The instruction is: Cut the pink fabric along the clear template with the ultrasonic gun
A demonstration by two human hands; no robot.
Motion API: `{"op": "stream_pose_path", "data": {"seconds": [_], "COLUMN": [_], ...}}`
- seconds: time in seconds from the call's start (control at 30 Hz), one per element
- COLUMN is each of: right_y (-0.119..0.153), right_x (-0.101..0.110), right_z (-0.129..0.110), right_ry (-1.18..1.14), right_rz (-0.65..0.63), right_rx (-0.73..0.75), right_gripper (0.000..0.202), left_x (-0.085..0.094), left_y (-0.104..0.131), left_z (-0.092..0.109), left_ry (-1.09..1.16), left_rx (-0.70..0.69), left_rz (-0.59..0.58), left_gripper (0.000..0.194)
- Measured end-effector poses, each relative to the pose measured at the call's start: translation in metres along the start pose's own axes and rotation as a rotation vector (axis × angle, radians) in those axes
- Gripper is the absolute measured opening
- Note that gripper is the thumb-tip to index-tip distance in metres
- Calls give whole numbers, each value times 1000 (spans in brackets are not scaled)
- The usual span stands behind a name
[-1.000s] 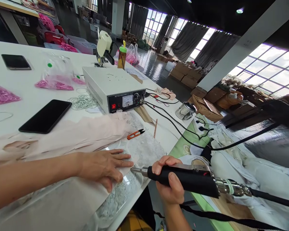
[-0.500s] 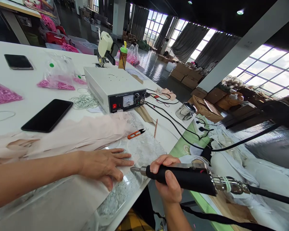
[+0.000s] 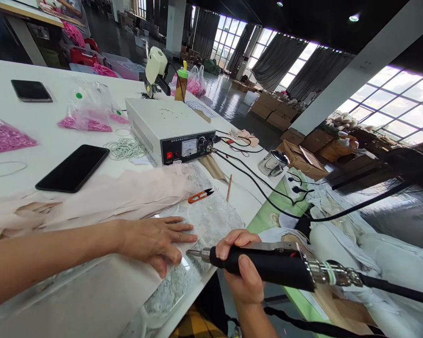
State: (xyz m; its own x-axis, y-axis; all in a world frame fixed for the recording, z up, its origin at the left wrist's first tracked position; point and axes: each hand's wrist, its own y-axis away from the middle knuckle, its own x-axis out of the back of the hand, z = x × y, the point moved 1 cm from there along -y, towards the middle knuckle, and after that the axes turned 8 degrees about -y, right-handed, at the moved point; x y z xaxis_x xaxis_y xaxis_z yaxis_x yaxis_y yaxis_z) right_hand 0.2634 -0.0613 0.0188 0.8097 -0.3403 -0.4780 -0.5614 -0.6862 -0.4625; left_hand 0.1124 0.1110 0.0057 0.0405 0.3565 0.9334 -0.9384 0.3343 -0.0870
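Observation:
My left hand (image 3: 155, 244) lies flat with its fingers spread, pressing a pale pink sheet of fabric (image 3: 102, 300) onto a clear-covered, marbled work surface (image 3: 172, 288). In my right hand (image 3: 245, 267) is a black ultrasonic handpiece (image 3: 268, 267), its fingers and thumb wrapped round the barrel. The handpiece's slim metal tip points left, close to my left fingertips, at the fabric's edge. Whether the tip touches the fabric I cannot tell. Behind my left hand lies a gathered strip of pale pink fabric (image 3: 134, 188). Orange thread snips (image 3: 200, 195) rest beyond my fingertips.
A white control box (image 3: 171, 126) with a dial stands behind, its cables (image 3: 254, 180) running right. A black phone (image 3: 74, 169), green elastic bands (image 3: 127, 149) and bags of pink pieces (image 3: 86, 119) lie left. A metal-lidded jar (image 3: 273, 163) stands near the table's right edge.
The handpiece has shifted slightly left and down, its tip now lower beside my left fingertips. My left hand stays flat on the fabric. The view has moved a little.

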Motion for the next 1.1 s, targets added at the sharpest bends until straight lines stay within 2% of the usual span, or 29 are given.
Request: {"op": "stream_pose_path", "data": {"seconds": [0.17,0.37,0.57,0.9,1.1], "right_y": [0,2,6,8,12], "right_x": [1,-2,-7,-3,-8], "right_z": [-1,-4,-4,-1,-6], "right_ry": [79,31,-5,97,6], "right_rz": [-31,-15,-48,-95,-44], "right_rx": [20,4,-29,-15,-35], "right_gripper": [11,13,12,13,14], "left_x": [-1,-3,-3,-5,-8], "left_y": [1,3,3,2,3], "left_z": [-1,-2,-3,-3,-4], "left_ry": [43,77,97,132,165], "left_rx": [6,15,14,23,35], "left_rz": [16,46,25,17,47], "left_gripper": [23,28,28,26,27]}}
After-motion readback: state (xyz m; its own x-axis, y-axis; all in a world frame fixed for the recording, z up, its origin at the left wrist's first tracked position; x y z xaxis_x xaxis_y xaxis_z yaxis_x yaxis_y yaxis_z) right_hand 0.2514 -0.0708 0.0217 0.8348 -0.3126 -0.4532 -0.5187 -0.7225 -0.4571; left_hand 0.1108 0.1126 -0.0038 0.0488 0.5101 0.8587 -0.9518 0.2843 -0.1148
